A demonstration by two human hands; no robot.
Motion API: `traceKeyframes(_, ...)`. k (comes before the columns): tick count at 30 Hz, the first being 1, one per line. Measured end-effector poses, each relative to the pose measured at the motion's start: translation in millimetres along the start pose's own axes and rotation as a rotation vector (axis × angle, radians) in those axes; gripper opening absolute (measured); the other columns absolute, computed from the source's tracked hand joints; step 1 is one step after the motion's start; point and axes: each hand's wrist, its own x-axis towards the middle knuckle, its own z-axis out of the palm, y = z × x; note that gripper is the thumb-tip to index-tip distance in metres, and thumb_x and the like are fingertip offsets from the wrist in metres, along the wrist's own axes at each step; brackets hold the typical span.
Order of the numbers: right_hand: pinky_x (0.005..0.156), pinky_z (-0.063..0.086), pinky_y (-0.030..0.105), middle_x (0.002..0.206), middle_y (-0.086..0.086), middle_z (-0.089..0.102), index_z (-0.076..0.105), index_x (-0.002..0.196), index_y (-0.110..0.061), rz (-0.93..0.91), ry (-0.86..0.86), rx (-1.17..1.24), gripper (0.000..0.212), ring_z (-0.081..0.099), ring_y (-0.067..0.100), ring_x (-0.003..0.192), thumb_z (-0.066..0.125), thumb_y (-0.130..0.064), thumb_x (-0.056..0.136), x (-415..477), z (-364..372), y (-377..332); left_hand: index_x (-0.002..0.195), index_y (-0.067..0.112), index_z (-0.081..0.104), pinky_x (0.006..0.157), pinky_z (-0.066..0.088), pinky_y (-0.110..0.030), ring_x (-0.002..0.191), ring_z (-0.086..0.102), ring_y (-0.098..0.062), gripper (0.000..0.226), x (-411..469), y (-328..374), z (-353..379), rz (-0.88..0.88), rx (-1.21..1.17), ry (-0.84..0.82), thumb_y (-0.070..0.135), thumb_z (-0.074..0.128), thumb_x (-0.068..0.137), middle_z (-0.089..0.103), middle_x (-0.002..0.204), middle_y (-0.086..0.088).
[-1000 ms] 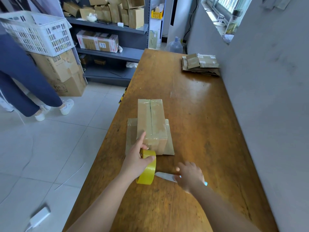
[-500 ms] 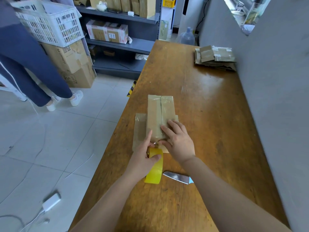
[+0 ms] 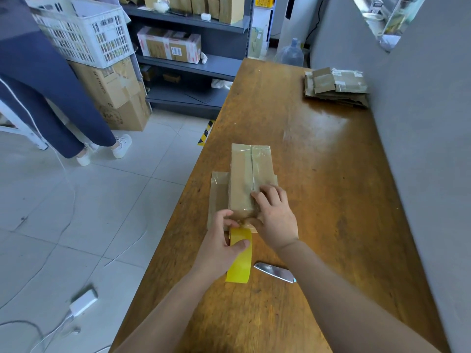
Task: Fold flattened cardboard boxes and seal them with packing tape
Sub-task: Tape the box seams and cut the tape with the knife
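A small folded cardboard box [image 3: 248, 174], taped along its top seam, stands on the wooden table [image 3: 331, 200] with two bottom flaps spread flat at its sides. My left hand [image 3: 220, 247] grips a yellow roll of packing tape [image 3: 240, 256] held on edge at the box's near end. My right hand [image 3: 275, 215] lies flat on the near right part of the box top, fingers spread, thumb down at the near end beside the roll. A knife [image 3: 275, 271] lies on the table just behind the roll, partly hidden by my right forearm.
A stack of flattened cardboard boxes [image 3: 336, 86] lies at the table's far right by the grey wall [image 3: 420, 149]. On the left a person in blue trousers [image 3: 46, 98] stands by a white crate [image 3: 84, 29] on cartons. Shelves [image 3: 193, 64] with boxes stand behind. Cables and a white adapter [image 3: 82, 303] lie on the floor.
My right hand left the knife on the table and came up to press on the box top. My left hand stayed on the tape roll at the box's near end.
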Motion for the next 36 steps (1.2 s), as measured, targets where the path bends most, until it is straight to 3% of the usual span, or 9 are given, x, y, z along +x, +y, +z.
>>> traceKeyframes(5,0.101,0.045,0.043,0.135,0.014,0.050,0.057,0.130,-0.011,-0.048,-0.027,0.106,0.064,0.038,0.035,0.134,0.082,-0.022,0.072,-5,-4,12,0.126,0.037,0.034,0.089,0.053,-0.041,0.101,0.059,-0.009,0.061,0,2,-2,-0.017,-0.009,0.003,0.024,0.075,0.083,0.052,0.112,0.022)
traceKeyframes(11,0.094,0.052,0.049,0.134,0.019,0.054,0.057,0.132,-0.009,-0.068,-0.031,0.059,0.071,0.044,0.041,0.131,0.083,-0.002,0.066,-4,-4,7,0.122,0.036,0.042,0.082,0.055,-0.037,0.091,0.062,-0.015,0.053,-2,6,-4,-0.024,-0.030,0.004,0.023,0.076,0.082,0.054,0.111,0.021)
traceKeyframes(16,0.118,0.027,0.034,0.163,-0.001,0.011,0.016,0.154,-0.027,-0.036,-0.247,0.040,0.089,0.000,0.016,0.150,0.067,-0.004,0.086,-9,-18,10,0.106,0.041,0.051,0.078,0.052,-0.025,0.093,0.058,-0.003,0.040,-7,12,-5,-0.020,-0.050,0.004,0.021,0.076,0.082,0.057,0.113,0.020)
traceKeyframes(18,0.120,0.020,0.034,0.162,0.003,0.016,0.024,0.153,-0.020,-0.001,-0.164,0.113,0.086,0.006,0.019,0.150,0.072,-0.012,0.083,-12,-27,5,0.106,0.036,0.056,0.071,0.046,-0.012,0.095,0.055,0.007,0.038,-12,15,-7,0.000,-0.072,0.013,0.018,0.077,0.080,0.059,0.112,0.019)
traceKeyframes(20,0.108,0.040,0.036,0.145,0.010,0.044,0.048,0.139,-0.012,0.060,0.058,0.199,0.060,0.038,0.028,0.135,0.070,-0.017,0.083,-16,-34,-5,0.107,0.035,0.057,0.071,0.046,-0.011,0.093,0.055,0.011,0.039,-17,21,-11,0.032,-0.110,0.025,0.015,0.078,0.080,0.061,0.110,0.018)
traceKeyframes(22,0.071,0.053,0.032,0.101,0.002,0.061,0.063,0.105,-0.013,0.136,0.260,0.229,0.029,0.058,0.021,0.089,0.059,-0.036,0.088,-20,-45,-17,0.109,0.035,0.056,0.075,0.048,-0.018,0.094,0.055,0.008,0.043,-22,28,-15,0.092,-0.145,0.037,0.014,0.078,0.079,0.062,0.110,0.016)
traceKeyframes(25,0.054,0.047,0.036,0.060,-0.006,0.057,0.054,0.069,-0.020,0.366,0.086,0.429,0.053,0.053,0.014,0.056,0.045,-0.069,0.087,-21,-66,-35,0.112,0.035,0.055,0.076,0.044,-0.010,0.103,0.056,0.003,0.047,-29,41,-23,0.196,-0.216,0.084,0.014,0.079,0.077,0.064,0.108,0.015)
traceKeyframes(31,0.059,0.052,0.026,0.089,0.010,0.072,0.054,0.128,-0.023,0.545,-0.216,1.173,0.038,0.066,0.011,0.067,0.065,-0.027,0.092,-16,-99,-67,0.118,0.032,0.054,0.079,0.051,-0.017,0.099,0.063,0.003,0.051,-39,67,-32,0.314,-0.378,0.164,0.007,0.077,0.079,0.063,0.113,0.019)
traceKeyframes(36,0.059,0.050,0.024,0.080,0.006,0.069,0.061,0.122,-0.021,0.450,-0.141,1.185,0.034,0.063,0.009,0.066,0.068,-0.012,0.090,-7,-112,-76,0.116,0.036,0.054,0.082,0.047,-0.014,0.102,0.061,0.001,0.040,-34,80,-49,0.390,-0.332,0.226,0.006,0.062,0.091,0.067,0.106,0.015)
